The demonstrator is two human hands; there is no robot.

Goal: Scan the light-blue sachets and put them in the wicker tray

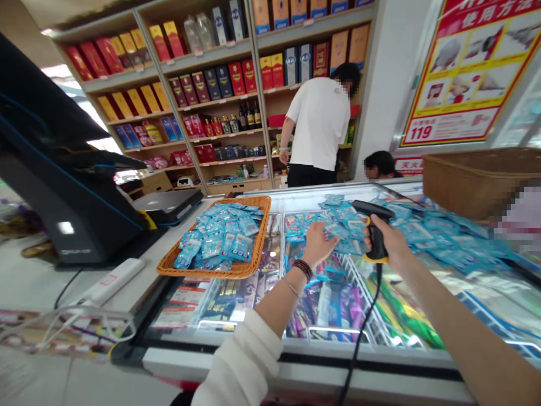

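Note:
My right hand (pixel 392 243) grips a black handheld barcode scanner (pixel 377 235) with yellow trim, its cable running down toward me. My left hand (pixel 320 243), with a dark bead bracelet on the wrist, is over small blue packets (pixel 338 213) on the glass top of a freezer. Its thumb stands apart from the fingers, and nothing shows in its grasp. An orange wicker basket (pixel 261 248) left of it is heaped with similar blue packets (pixel 220 234). More blue packets (pixel 448 237) lie spread to the right of the scanner.
Below the glass are wire baskets of colourful packages (pixel 325 307). A brown box (pixel 477 172) stands at the back right. At left are a dark register terminal (pixel 80 186), a flat scale (pixel 169 204) and a white power strip (pixel 112 281). Beyond the freezer, a person (pixel 321 124) faces the shelves.

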